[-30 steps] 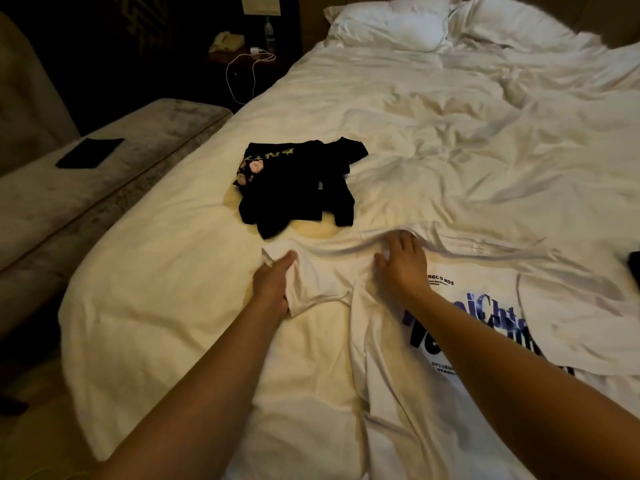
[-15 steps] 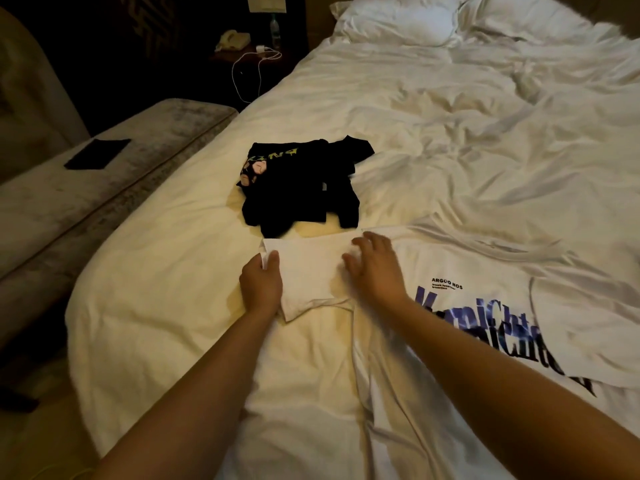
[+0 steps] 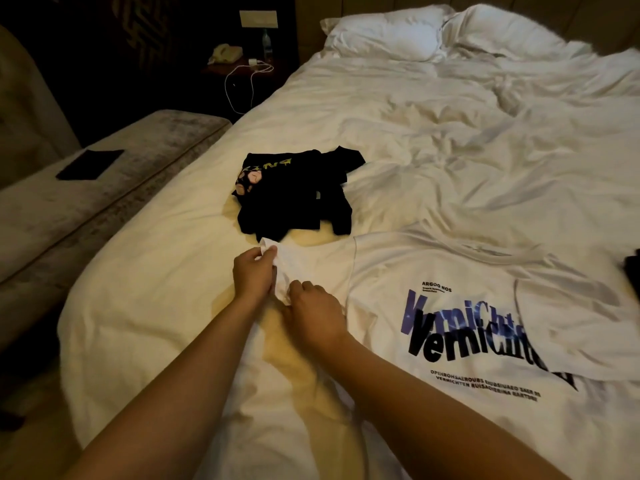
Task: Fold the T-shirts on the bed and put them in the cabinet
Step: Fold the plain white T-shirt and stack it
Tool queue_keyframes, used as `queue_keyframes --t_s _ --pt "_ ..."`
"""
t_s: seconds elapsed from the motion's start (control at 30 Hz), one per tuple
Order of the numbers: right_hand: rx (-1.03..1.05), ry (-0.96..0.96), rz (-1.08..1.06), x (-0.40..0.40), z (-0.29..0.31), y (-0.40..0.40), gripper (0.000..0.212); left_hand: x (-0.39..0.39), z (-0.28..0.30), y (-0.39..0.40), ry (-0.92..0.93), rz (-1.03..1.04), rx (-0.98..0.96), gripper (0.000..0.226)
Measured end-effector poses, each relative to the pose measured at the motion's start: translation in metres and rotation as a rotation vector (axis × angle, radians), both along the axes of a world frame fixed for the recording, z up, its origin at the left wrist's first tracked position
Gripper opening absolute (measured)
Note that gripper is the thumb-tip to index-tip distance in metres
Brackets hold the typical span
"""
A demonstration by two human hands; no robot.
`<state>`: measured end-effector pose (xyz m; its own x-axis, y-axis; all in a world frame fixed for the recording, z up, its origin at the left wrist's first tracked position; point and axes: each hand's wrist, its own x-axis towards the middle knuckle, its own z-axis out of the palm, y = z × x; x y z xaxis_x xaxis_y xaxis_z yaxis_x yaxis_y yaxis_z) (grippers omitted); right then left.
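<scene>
A white T-shirt (image 3: 460,271) with a blue and black print lies spread on the bed (image 3: 145,292), its right sleeve folded over the print. My left hand (image 3: 252,277) pinches the outer edge of its left sleeve. My right hand (image 3: 313,313) grips the same sleeve lower down, near the armpit. A black T-shirt (image 3: 294,192) with a yellow print lies folded in a loose pile just beyond my hands. No cabinet is in view.
A grey upholstered bench (image 3: 86,202) with a dark flat object (image 3: 90,164) runs along the bed's left side. A nightstand (image 3: 242,64) with a phone, a bottle and a white cable stands at the back. Two pillows (image 3: 384,32) lie at the head. A dark item (image 3: 633,271) shows at the right edge.
My right hand has moved left and down from the shoulder area to the sleeve's lower edge and now grips it. My left hand now pinches the sleeve's edge. The shirt body lies smoother.
</scene>
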<state>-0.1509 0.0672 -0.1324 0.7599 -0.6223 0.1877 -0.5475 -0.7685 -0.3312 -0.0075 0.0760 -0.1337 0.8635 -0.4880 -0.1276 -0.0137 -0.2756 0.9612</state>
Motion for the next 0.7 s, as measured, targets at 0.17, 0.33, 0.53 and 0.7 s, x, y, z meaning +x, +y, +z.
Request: queue_keyframes --t_s 0.17,0.33,0.53,0.7 --pt "0.233 -0.236 -0.149 -0.032 0.023 -0.011 0.018 -0.032 0.04 -0.038 -0.062 -0.185 -0.076 0.042" --pt "0.507 -0.538 -0.402 -0.075 0.039 -0.028 0.033 -0.099 0.075 -0.085 -0.228 -0.458 -0.062 0.053" --pt "0.623 -0.589 -0.581 -0.158 0.011 -0.053 0.03 -0.145 0.073 -0.102 -0.038 -0.507 -0.047 0.041" --pt "0.616 -0.294 -0.641 -0.205 0.0 -0.077 0.064 -0.125 0.005 -0.071 -0.206 -0.217 0.361 0.042"
